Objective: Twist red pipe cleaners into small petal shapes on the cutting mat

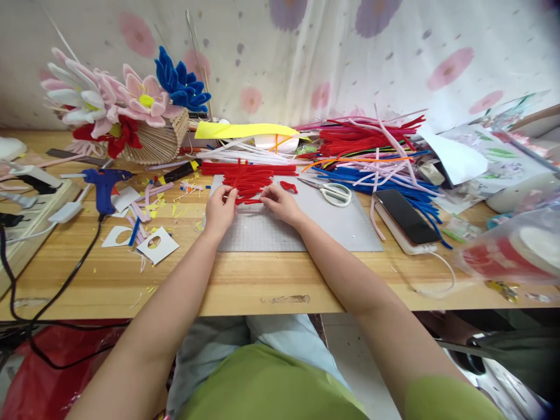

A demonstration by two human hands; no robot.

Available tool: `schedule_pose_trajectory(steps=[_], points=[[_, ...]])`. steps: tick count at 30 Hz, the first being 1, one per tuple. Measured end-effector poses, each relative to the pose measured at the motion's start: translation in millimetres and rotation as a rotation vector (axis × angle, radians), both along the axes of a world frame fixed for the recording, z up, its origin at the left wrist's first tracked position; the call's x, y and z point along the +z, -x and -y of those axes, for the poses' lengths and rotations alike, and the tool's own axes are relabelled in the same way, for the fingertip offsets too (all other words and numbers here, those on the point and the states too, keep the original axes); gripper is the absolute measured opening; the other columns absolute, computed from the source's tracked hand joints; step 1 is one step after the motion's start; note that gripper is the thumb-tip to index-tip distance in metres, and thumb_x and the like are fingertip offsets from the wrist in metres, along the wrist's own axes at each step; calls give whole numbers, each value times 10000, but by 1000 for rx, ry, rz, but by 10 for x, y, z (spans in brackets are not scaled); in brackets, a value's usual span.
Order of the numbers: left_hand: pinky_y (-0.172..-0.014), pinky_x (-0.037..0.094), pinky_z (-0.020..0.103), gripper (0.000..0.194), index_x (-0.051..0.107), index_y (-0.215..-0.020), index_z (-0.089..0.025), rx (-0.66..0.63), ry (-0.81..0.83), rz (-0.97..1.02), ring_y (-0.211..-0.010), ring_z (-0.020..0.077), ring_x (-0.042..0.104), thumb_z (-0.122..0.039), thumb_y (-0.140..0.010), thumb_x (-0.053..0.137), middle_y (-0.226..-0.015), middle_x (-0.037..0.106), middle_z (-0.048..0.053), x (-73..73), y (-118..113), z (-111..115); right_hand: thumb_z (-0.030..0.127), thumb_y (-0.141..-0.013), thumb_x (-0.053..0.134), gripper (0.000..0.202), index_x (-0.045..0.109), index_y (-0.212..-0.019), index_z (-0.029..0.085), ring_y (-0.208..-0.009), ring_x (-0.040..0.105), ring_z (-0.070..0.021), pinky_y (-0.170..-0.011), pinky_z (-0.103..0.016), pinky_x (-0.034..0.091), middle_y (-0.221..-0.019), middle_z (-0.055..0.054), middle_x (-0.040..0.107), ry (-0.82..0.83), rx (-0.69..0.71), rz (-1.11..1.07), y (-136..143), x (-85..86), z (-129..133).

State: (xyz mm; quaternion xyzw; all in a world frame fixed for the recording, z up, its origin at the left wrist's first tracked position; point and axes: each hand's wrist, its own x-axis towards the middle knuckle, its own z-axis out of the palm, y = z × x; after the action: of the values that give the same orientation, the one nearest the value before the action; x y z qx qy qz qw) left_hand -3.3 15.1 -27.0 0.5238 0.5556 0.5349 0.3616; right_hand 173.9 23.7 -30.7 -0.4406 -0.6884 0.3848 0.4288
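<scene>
At left, the glue gun (102, 189) lay on the tabletop (175, 289). Next, the left hand (221, 210) pinched a red stem (250, 202) over the mat (341, 233). More red strips (247, 181) lay just behind. The stem reached toward the right hand (282, 204), its fingertips close together; I could not tell whether they gripped. Farther right were the red piece (289, 186), scissors (335, 195) and phone (408, 216).

This was a small handicraft workspace, whether in a home or a shop unclear: a wooden table (271, 280) bore a blue glue gun (104, 189), scissors (322, 188), a cutting mat (345, 230), red fuzzy stems (247, 182) and fuzzy flowers (146, 101) before a flower-patterned curtain (280, 64).
</scene>
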Motion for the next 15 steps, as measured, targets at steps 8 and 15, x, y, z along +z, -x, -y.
schedule_pose_trajectory(steps=[8,15], points=[[-477,471,192,94,533,-779,-156,-117,314,408,-424,48,487,-238,-802,572,-576,566,-39,111,-306,171,305,-634,699,256,544,-800,187,-633,547,-81,-654,-231,448,-688,38,575,205,25,-615,166,-21,-17],[-374,382,150,85,544,-744,-139,-180,422,438,-417,40,479,-173,-820,527,-616,583,-16,201,-322,223,276,-622,695,252,506,-768,197,-629,571,-81,-599,-209,470,-705,48,608,288,-2,-668,121,-35,-32]])
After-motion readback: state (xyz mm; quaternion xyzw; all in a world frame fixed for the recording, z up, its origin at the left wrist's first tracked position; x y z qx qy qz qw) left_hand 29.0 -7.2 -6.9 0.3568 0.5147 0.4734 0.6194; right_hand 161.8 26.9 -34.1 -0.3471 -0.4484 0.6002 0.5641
